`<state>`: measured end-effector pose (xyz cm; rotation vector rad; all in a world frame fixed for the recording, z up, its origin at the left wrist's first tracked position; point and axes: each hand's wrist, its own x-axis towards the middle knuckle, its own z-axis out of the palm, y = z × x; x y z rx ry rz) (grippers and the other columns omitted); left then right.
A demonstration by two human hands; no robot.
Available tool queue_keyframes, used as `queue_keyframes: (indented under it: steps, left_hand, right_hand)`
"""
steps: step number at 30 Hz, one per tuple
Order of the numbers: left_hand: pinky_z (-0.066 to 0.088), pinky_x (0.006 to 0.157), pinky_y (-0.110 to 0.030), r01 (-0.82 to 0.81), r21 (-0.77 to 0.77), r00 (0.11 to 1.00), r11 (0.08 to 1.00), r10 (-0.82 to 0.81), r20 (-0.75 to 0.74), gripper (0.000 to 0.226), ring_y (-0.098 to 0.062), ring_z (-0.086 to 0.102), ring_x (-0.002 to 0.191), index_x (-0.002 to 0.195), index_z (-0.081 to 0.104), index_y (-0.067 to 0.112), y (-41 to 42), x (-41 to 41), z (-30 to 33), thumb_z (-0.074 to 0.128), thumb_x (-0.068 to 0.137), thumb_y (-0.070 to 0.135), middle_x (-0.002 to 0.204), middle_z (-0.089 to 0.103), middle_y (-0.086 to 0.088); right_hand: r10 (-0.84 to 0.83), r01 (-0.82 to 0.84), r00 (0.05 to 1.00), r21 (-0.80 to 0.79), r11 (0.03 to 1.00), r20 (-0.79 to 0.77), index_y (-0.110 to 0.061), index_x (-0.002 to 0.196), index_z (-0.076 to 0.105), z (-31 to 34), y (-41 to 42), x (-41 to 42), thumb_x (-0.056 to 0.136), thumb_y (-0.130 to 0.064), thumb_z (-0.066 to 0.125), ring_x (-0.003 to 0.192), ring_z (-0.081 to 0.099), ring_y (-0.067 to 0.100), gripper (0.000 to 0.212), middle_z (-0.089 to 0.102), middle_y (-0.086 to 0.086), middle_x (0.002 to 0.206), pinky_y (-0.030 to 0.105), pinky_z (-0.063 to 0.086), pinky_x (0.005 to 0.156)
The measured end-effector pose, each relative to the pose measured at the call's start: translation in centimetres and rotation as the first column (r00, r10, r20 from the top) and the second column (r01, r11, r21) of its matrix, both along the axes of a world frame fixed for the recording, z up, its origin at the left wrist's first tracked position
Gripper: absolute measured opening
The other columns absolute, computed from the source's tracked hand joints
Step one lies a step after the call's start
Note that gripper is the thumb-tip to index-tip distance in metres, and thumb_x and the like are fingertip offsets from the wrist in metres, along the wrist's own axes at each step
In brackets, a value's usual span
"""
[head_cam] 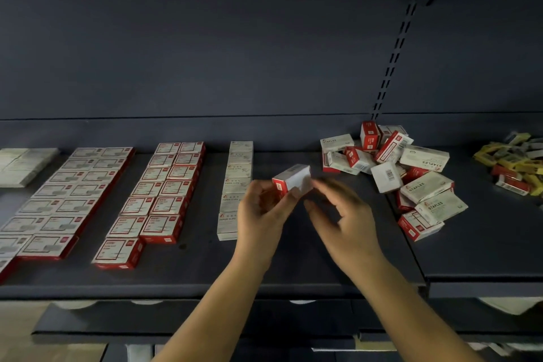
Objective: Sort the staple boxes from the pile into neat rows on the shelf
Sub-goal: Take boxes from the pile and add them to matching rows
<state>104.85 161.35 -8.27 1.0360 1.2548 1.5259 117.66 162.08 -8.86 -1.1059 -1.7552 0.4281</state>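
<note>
My left hand (261,209) grips a small red and white staple box (293,179) and holds it tilted above the dark shelf (293,267). My right hand (343,214) is beside it with relaxed fingers, its fingertips near the box's right end; it is blurred. A loose pile of staple boxes (405,173) lies to the right. Neat double rows of red and white boxes (158,197) (67,197) run front to back on the left, and a single row of white boxes (236,188) lies just left of my hands.
Flat white packs (23,164) lie at the far left. Yellow and grey items (514,161) are heaped on the neighbouring shelf at the right. A slotted upright (390,62) rises behind the pile. A lower shelf (176,323) shows below the front edge.
</note>
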Motion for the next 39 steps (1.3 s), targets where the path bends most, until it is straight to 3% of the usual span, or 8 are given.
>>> queue_keyframes:
  steps: [3, 7, 10, 14, 16, 20, 33, 39]
  left_hand:
    - [0.054, 0.079, -0.052, -0.027, 0.061, 0.995, 0.998, 0.033, -0.09, 0.025, -0.034, 0.063, 0.084, 0.085, 0.06, 0.015, -0.1, -0.4, -0.1, 0.077, 0.072, 0.026, 0.085, 0.066, -0.012]
    - [0.05, 0.069, -0.017, -0.024, 0.13, 0.941, 0.991, 0.067, -0.332, 0.015, -0.002, 0.061, 0.078, 0.094, 0.061, 0.013, -0.3, -1.0, 0.0, 0.07, 0.081, 0.011, 0.082, 0.064, 0.005]
    - [0.046, 0.072, -0.008, 0.024, 0.22, 0.873, 0.975, 0.087, -0.479, 0.029, 0.001, 0.061, 0.09, 0.108, 0.063, 0.015, -0.4, -1.3, 0.2, 0.069, 0.081, 0.005, 0.1, 0.064, 0.007]
    - [0.049, 0.083, -0.013, 0.108, 0.393, 0.711, 0.913, 0.206, -0.673, 0.036, -0.011, 0.058, 0.104, 0.116, 0.064, 0.008, -0.2, -2.3, -0.6, 0.067, 0.079, 0.008, 0.114, 0.056, 0.003]
    - [0.046, 0.091, -0.016, 0.107, 0.468, 0.671, 0.877, 0.284, -0.685, 0.035, -0.013, 0.056, 0.105, 0.114, 0.065, 0.008, 0.1, -2.8, -1.0, 0.064, 0.081, 0.018, 0.115, 0.054, 0.003]
    - [0.046, 0.087, -0.02, 0.109, 0.564, 0.656, 0.819, 0.367, -0.659, 0.028, -0.013, 0.054, 0.099, 0.107, 0.07, 0.009, 0.6, -3.6, -1.2, 0.063, 0.082, 0.021, 0.11, 0.054, 0.004]
    - [0.048, 0.088, -0.018, 0.167, 0.556, 0.743, 0.814, 0.266, -0.614, 0.025, -0.007, 0.06, 0.101, 0.104, 0.068, 0.004, -0.2, -3.8, -0.9, 0.068, 0.08, 0.012, 0.107, 0.062, -0.001]
    - [0.04, 0.095, -0.01, 0.193, 0.389, 0.78, 0.901, 0.1, -0.618, 0.058, 0.005, 0.047, 0.12, 0.13, 0.049, 0.022, -0.5, -4.5, -0.7, 0.067, 0.077, 0.035, 0.127, 0.047, 0.019]
  right_hand:
    - [0.049, -0.082, 0.986, -0.206, 0.975, -0.161, -0.019, 0.115, 0.062, 0.8, -0.7, -1.3, 0.087, -0.042, 0.057, 0.097, 0.058, -0.006, 0.037, 0.064, -0.003, 0.108, 0.005, 0.044, 0.076]
    - [0.07, -0.157, 0.955, -0.286, 0.945, -0.29, -0.036, 0.101, 0.06, 1.9, -1.1, -2.7, 0.087, -0.041, 0.053, 0.082, 0.06, -0.01, 0.016, 0.066, -0.008, 0.094, 0.003, 0.041, 0.064]
    - [0.065, -0.228, 0.908, -0.356, 0.907, -0.415, -0.031, 0.1, 0.064, 2.2, -1.0, -3.3, 0.082, -0.04, 0.059, 0.087, 0.064, -0.004, 0.021, 0.071, -0.007, 0.092, 0.008, 0.046, 0.07]
    - [-0.026, -0.33, 0.759, -0.419, 0.846, -0.65, -0.015, 0.097, 0.069, 2.4, -0.3, -3.2, 0.082, -0.028, 0.056, 0.091, 0.068, 0.014, 0.023, 0.073, 0.002, 0.093, 0.022, 0.054, 0.076]
    - [-0.089, -0.424, 0.648, -0.455, 0.783, -0.756, -0.009, 0.093, 0.07, 2.5, -0.1, -3.0, 0.081, -0.026, 0.055, 0.09, 0.069, 0.022, 0.025, 0.073, 0.009, 0.091, 0.028, 0.056, 0.077]
    - [-0.129, -0.507, 0.569, -0.471, 0.722, -0.812, -0.012, 0.078, 0.076, 2.6, -0.2, -2.9, 0.076, -0.026, 0.056, 0.084, 0.069, 0.021, 0.024, 0.072, 0.011, 0.085, 0.032, 0.057, 0.075]
    - [-0.107, -0.538, 0.575, -0.474, 0.697, -0.811, -0.01, 0.089, 0.074, 2.4, -0.1, -1.7, 0.067, -0.045, 0.071, 0.079, 0.069, 0.023, 0.042, 0.071, 0.017, 0.089, 0.029, 0.057, 0.069]
    - [-0.081, -0.605, 0.573, -0.488, 0.629, -0.815, -0.002, 0.096, 0.066, 2.6, -0.1, -1.7, 0.075, -0.027, 0.05, 0.077, 0.069, 0.021, 0.036, 0.071, 0.014, 0.086, 0.027, 0.057, 0.066]
